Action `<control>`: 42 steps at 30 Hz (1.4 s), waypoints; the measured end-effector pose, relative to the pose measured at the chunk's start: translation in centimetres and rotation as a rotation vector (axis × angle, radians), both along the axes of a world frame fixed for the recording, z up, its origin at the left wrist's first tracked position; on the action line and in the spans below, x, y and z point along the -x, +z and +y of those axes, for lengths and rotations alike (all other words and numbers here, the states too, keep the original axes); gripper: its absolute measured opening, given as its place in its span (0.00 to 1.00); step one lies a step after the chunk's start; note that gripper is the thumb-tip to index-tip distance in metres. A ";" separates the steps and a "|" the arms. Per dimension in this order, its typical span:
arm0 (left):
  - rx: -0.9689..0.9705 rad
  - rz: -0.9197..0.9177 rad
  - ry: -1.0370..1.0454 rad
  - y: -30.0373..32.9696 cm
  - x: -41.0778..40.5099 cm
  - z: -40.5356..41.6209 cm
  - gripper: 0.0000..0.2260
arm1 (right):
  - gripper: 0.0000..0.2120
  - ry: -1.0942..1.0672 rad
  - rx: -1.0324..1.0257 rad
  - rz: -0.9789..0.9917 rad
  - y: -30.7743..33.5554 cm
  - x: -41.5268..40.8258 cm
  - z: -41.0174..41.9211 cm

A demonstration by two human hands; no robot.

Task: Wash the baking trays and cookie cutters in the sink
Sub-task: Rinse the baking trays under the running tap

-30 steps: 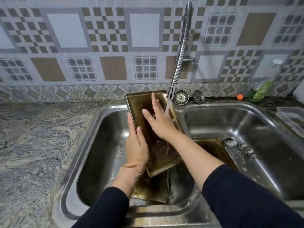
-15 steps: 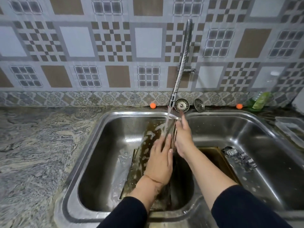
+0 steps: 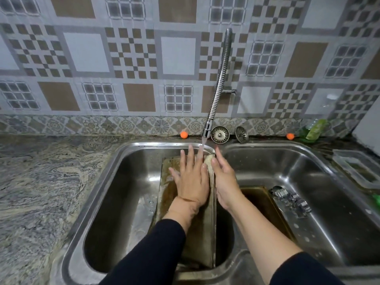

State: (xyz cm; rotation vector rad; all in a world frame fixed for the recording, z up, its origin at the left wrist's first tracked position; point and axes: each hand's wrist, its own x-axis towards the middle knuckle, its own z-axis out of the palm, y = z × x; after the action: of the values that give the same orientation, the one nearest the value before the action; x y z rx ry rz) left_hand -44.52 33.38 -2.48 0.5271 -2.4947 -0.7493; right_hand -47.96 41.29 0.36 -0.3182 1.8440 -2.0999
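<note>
Steel sink [image 3: 131, 153]: two trays, perhaps five cutters [image 3: 291, 199]; both hands flat, open on one tray [image 3: 202, 233].

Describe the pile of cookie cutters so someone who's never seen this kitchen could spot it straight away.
Start at the double steel sink under the tiled wall and look in its right-hand basin. Just right of the dark baking tray lying there sits a small heap of shiny metal cookie cutters. They are the only ridged, silvery loose pieces in the basin.

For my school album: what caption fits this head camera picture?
Left hand and right hand rinse a baking tray under the running tap.
</note>
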 end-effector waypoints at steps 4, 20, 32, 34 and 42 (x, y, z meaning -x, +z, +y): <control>0.046 0.065 0.042 0.5 0.0 -2.6 0.26 | 0.17 -0.020 0.042 0.023 0.7 -0.5 -0.9; -0.158 0.032 0.230 -0.8 -1.9 -4.5 0.27 | 0.18 -0.180 0.124 0.144 2.2 -0.4 -0.5; 0.217 -0.140 -0.243 -0.3 -3.4 1.1 0.36 | 0.20 -0.528 0.277 0.120 5.6 3.6 0.4; 0.306 -0.163 -0.270 0.5 -3.3 1.1 0.38 | 0.23 -0.533 0.265 0.127 6.2 3.9 0.4; 0.221 0.191 -0.228 4.2 -2.1 2.4 0.39 | 0.23 -0.163 -0.070 0.136 5.6 6.7 2.6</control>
State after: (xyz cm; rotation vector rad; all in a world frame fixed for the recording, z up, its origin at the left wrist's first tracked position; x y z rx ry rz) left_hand -42.38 35.74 1.71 0.0884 -2.4399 -0.5661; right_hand -54.68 43.86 5.92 -0.3088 2.0815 -2.1606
